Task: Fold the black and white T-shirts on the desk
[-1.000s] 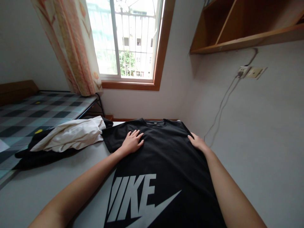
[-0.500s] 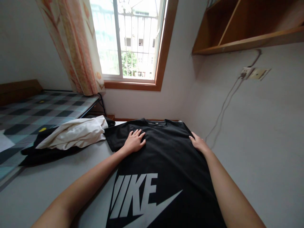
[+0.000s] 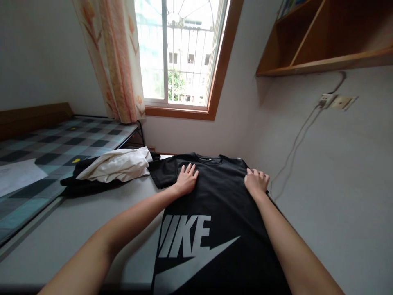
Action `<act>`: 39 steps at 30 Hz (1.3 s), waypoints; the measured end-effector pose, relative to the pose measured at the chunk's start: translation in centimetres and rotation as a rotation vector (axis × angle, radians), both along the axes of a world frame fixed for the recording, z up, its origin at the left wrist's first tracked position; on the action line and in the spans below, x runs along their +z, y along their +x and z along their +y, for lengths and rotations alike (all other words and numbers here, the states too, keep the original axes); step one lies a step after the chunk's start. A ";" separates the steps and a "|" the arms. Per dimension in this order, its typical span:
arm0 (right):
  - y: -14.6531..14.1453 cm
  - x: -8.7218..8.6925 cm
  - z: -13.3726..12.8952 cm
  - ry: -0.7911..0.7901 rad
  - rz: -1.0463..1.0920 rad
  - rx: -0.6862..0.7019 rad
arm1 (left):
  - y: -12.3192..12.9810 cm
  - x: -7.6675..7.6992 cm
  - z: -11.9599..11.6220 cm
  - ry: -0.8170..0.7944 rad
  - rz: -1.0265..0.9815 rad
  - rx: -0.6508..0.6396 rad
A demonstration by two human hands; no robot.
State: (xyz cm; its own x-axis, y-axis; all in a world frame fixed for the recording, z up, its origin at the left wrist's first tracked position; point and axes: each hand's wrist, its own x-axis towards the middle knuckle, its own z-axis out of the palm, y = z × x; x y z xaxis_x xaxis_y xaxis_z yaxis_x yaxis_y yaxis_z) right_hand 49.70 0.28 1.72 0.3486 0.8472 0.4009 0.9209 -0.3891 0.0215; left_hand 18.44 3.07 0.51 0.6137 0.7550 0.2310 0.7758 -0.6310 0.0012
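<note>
A black T-shirt [image 3: 227, 205] with a large grey print lies spread on a white table [image 3: 123, 209], its collar towards the window. My left hand [image 3: 186, 180] rests flat on the shirt's upper left part, beside the left sleeve, with its fingers apart. At the shirt's right shoulder and sleeve is my right hand [image 3: 257, 180], its fingers bent over the fabric and their tips partly hidden; whether it pinches the cloth is not clear. The right sleeve is mostly hidden behind that hand.
A white cloth [image 3: 119, 164] lies bunched on dark fabric [image 3: 89, 189] at the table's left. Beyond is a bed with a checked cover [image 3: 92, 135] and a paper sheet [image 3: 20, 176]. The wall and a hanging cable [image 3: 291, 151] border the right side.
The view has shifted, so the room appears farther right. My right hand has turned more over the right sleeve, its fingers now bent on the cloth. My left hand stays flat on the shirt.
</note>
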 end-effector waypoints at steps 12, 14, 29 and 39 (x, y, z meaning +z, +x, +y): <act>-8.3 -2.3 2.9 -0.282 0.275 0.216 | 0.2 -1.3 -4.1 -0.123 -0.179 -0.102; -8.0 -2.4 2.8 -0.290 0.273 0.228 | 0.2 -1.4 -4.0 -0.120 -0.185 -0.104; -5.5 -1.8 1.6 -0.293 0.333 0.134 | 0.1 -1.4 -4.0 -0.120 -0.176 -0.109; -3.0 -2.7 2.9 0.338 0.736 0.188 | 0.0 -1.4 -4.1 -0.126 -0.178 -0.114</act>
State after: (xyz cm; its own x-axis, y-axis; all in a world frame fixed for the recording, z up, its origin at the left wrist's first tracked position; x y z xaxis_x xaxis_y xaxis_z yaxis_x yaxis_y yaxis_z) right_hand 46.67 3.13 -0.96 0.4855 0.7926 0.3689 0.7040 -0.1043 -0.7025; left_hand 18.45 -1.00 -0.85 0.6544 0.7130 0.2517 0.6803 -0.7005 0.2157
